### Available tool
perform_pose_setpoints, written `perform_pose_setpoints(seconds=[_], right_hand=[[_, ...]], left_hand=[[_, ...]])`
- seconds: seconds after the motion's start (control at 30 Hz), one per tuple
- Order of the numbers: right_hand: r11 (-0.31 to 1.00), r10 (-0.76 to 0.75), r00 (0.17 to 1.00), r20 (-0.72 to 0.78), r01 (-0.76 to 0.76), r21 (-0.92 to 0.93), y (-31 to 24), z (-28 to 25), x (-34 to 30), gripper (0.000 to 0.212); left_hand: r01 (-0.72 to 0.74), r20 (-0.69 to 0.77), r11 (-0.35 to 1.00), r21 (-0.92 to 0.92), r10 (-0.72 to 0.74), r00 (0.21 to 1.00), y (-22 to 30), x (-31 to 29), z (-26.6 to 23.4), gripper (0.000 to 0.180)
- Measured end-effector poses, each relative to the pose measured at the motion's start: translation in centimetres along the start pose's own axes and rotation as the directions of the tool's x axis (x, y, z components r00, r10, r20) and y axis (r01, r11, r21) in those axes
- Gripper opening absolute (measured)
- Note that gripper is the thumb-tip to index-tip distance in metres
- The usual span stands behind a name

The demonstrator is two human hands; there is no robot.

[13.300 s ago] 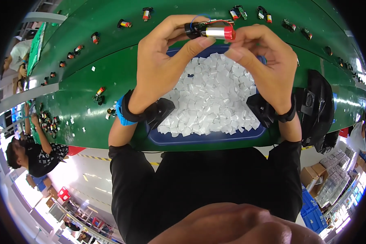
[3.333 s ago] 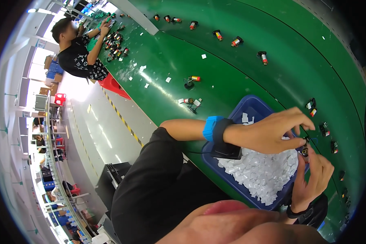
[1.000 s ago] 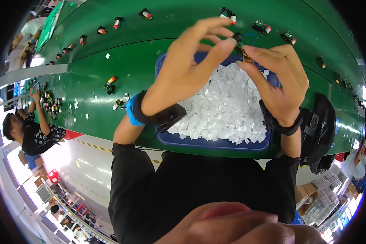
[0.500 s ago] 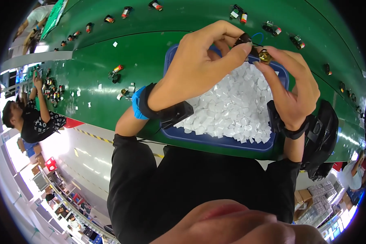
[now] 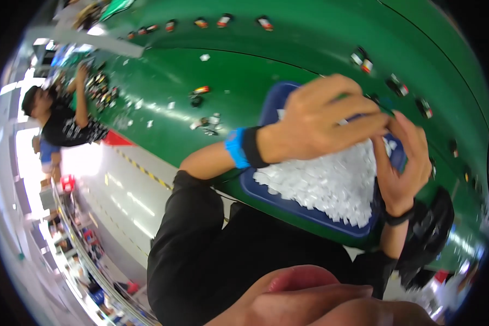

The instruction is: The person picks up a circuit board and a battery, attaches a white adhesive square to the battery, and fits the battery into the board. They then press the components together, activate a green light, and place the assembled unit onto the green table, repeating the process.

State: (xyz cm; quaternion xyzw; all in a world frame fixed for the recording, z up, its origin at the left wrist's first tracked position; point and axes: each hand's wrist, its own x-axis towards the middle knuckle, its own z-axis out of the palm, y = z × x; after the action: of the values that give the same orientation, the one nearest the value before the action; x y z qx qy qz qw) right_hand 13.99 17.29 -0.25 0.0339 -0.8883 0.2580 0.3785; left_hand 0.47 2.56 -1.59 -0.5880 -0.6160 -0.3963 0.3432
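Above a blue plastic tray [image 5: 304, 204] heaped with small white paper-like pieces [image 5: 331, 182], my two hands meet at the fingertips. My left hand [image 5: 326, 119] reaches in from the left, its fingers drawn together against the right fingertips and smeared by motion. My right hand [image 5: 405, 160] bends thumb and fingers into a pinch at the same spot. What lies between the fingertips is hidden and blurred. A blue band [image 5: 234, 148] and a black strap [image 5: 252, 146] circle my left wrist, and a black strap [image 5: 399, 216] circles my right.
Small assemblies with red-and-black cylinders [image 5: 397, 85] line the far side of the green table [image 5: 163, 65]. More parts [image 5: 206, 124] lie left of the tray. A black bag [image 5: 432, 228] sits at the right. A co-worker [image 5: 60, 117] handles a parts pile [image 5: 103, 89] at far left.
The view has turned, so tray and table sit lower and further right. A gold-ended cylinder and a black piece with a blue wire showed in my fingers before; now they are hidden.
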Motion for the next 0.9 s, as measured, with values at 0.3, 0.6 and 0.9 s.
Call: perform_pose_setpoints(seconds=[0.3, 0.6, 0.9], right_hand=[[0.98, 0.078, 0.996, 0.053, -0.067, -0.186, -0.1, 0.9, -0.7, 0.047], [0.973, 0.061, 0.998, 0.027, -0.054, -0.224, -0.1, 0.7, -0.1, 0.054], [0.989, 0.049, 0.999, -0.005, -0.049, -0.143, -0.2, 0.5, -0.4, 0.055]], left_hand=[[0.379, 0.002, 0.895, -0.234, -0.389, 0.921, 1.0, -0.4, 0.7, 0.018], [0.316, 0.052, 0.943, -0.108, -0.312, 0.949, 1.4, -0.2, 0.5, 0.013], [0.264, 0.034, 0.964, -0.03, -0.263, 0.964, 1.9, -0.5, 0.7, 0.016]])
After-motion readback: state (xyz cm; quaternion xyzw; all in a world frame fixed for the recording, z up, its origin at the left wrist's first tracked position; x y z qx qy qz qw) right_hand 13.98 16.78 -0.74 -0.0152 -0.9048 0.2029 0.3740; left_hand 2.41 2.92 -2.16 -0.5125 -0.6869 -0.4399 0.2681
